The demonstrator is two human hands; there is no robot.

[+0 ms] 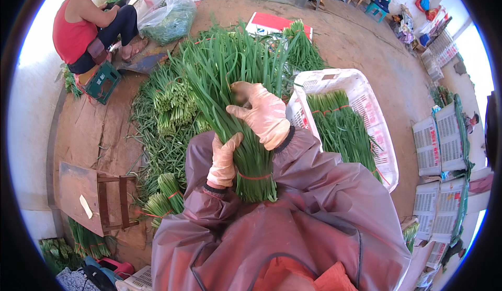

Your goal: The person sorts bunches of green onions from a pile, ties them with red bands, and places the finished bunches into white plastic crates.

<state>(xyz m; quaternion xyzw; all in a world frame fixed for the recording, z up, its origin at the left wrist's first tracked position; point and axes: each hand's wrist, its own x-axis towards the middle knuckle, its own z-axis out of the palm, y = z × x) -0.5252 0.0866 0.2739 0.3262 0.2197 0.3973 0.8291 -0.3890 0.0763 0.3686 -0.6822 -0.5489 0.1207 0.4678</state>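
A thick bundle of garlic chives [254, 158] stands between my knees, its leaves fanning away from me. A red band rings it close to the end nearest my body. My left hand [224, 161], in a pale glove, grips the bundle's left side above that band. Higher up, my right hand [264, 114], gloved too, curls round the leaves from the right; its fingertips are partly blurred. Beside my right knee, a white plastic crate [386, 158] holds banded chives [340, 118]. Cut bundles [175, 100] and loose leaves [157, 152] lie heaped on the floor to the left.
At far left a person in a red top [76, 24] sits on a green crate [102, 84] near a clear plastic bag of greens [167, 16]. A wooden stool [83, 197] lies at left. White crates [439, 139] are stacked along the right; a red and white box [261, 23] lies ahead.
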